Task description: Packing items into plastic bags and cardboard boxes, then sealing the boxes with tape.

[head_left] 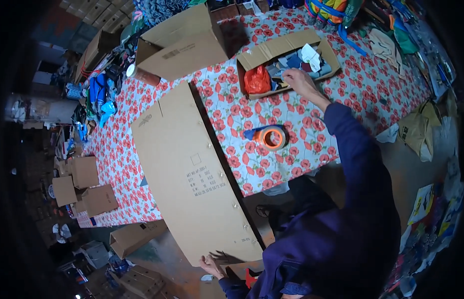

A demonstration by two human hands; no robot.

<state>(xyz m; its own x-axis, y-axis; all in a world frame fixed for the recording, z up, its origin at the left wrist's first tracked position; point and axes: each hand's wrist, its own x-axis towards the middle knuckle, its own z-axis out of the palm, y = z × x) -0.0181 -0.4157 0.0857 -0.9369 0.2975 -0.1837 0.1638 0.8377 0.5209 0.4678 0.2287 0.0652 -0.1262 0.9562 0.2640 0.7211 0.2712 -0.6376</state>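
A long flattened cardboard box (179, 149) with dark print lies on the flowered table and juts past its near edge. At its near end my left hand (212, 266) grips the border, fingertips on the board. My right arm stretches far forward. My right hand (297, 81) hovers at the near side of a shallow open carton (267, 50), its fingers bent together; whatever they hold is too small to make out. Inside that carton are a red plastic bag (258, 79), dark cloth-like items and a white crumpled paper (310, 56).
An orange-cored tape roll (272, 138) sits on the flowered tablecloth (306, 124), touching something blue. A large open box (184, 50) and a brown cup (142, 74) stand farther back. Blue bundles (99, 92) line the left; a tan bag (419, 129) lies at the right.
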